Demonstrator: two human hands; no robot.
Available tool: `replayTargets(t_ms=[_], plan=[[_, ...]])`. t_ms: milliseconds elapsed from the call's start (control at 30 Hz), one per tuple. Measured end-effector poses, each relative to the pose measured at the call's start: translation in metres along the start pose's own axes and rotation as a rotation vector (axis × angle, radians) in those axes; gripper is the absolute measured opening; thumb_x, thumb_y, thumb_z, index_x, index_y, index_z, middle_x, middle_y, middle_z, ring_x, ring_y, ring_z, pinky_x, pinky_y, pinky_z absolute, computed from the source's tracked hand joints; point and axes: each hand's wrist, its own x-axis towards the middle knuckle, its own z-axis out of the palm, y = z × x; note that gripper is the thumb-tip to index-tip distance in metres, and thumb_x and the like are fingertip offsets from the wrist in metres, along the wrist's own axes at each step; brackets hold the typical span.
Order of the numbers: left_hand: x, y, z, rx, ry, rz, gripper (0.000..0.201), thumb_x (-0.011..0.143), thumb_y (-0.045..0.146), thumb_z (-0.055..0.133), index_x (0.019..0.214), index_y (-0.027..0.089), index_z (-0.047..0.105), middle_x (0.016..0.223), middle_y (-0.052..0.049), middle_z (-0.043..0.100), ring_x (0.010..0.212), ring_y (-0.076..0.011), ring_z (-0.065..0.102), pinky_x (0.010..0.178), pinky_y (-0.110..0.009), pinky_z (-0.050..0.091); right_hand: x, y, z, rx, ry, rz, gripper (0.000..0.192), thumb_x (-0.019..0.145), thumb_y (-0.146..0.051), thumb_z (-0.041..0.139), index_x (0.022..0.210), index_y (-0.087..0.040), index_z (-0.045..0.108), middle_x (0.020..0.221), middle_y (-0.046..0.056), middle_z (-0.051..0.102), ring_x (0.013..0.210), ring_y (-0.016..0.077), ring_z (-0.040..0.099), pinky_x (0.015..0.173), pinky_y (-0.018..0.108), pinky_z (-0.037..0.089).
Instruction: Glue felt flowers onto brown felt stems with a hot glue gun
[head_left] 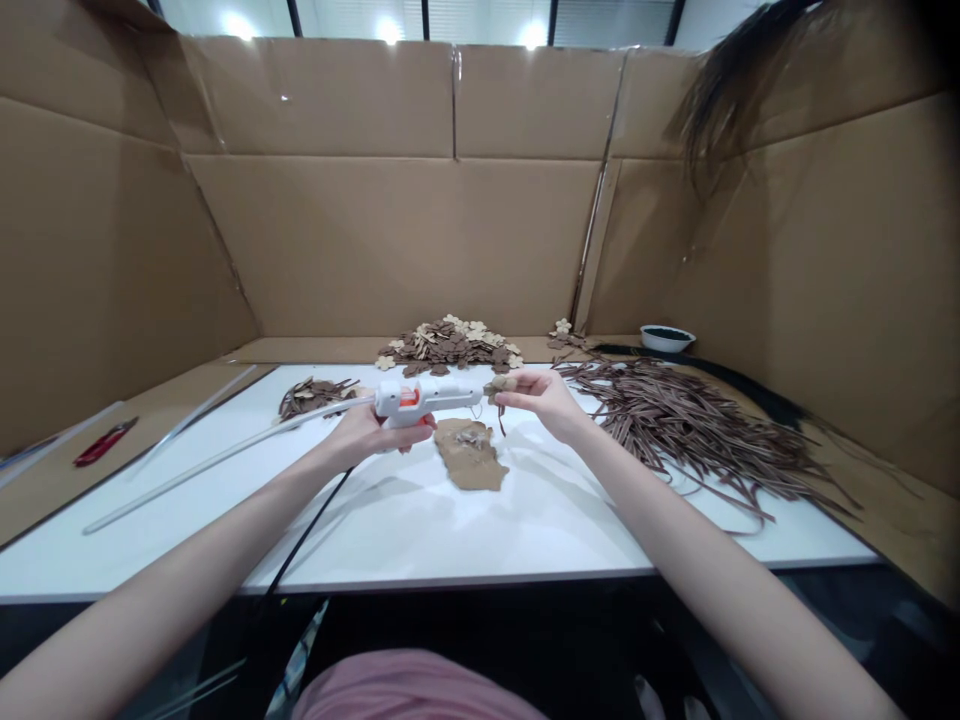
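Both sides of ragged brown cardboard (474, 468), look: left hand (367, 433) clasps white plastic glue gun (448, 392), right hand (551, 402) pinches small tan piece (499, 387)!

The left grip (375, 430) covers the lower part of the glue gun (421, 397). The right grip (551, 402) partly hides a brownish piece (497, 386) (too small to make out its shape), and whether the gun touches it is unclear. Dark hair (724, 85) blurs at upper right; the bottom edge crops the pink cloth (412, 685) and both forearms (199, 545).
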Motion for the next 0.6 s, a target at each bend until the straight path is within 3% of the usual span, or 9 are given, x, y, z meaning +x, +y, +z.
replayTargets(t_ms=[467, 600], plan=[[0.0004, -0.0048, 0.0014, -0.007, 0.011, -0.014, 0.03, 0.07, 0.041, 0.071, 0.083, 0.015, 0.065, 0.079, -0.004, 0.067, 0.056, -0.0121, 0.058, 0.052, -0.021, 0.048, 0.0003, -0.0002, 0.0005, 0.012, 0.007, -0.019, 0.029, 0.056, -0.028, 0.085, 0.08, -0.017, 0.073, 0.078, 0.004, 0.074, 0.069, 0.0163, 0.067, 0.075, 0.034, 0.055], [-0.0002, -0.0042, 0.0014, -0.006, 0.005, 0.016, 0.027, 0.071, 0.039, 0.071, 0.08, 0.014, 0.065, 0.067, -0.002, 0.064, 0.055, -0.0122, 0.057, 0.051, -0.021, 0.046, -0.0005, -0.0005, 0.0012, 0.01, 0.007, -0.026, 0.028, 0.056, -0.027, 0.085, 0.08, -0.017, 0.073, 0.077, 0.004, 0.073, 0.07, 0.0163, 0.067, 0.076, 0.035, 0.055]])
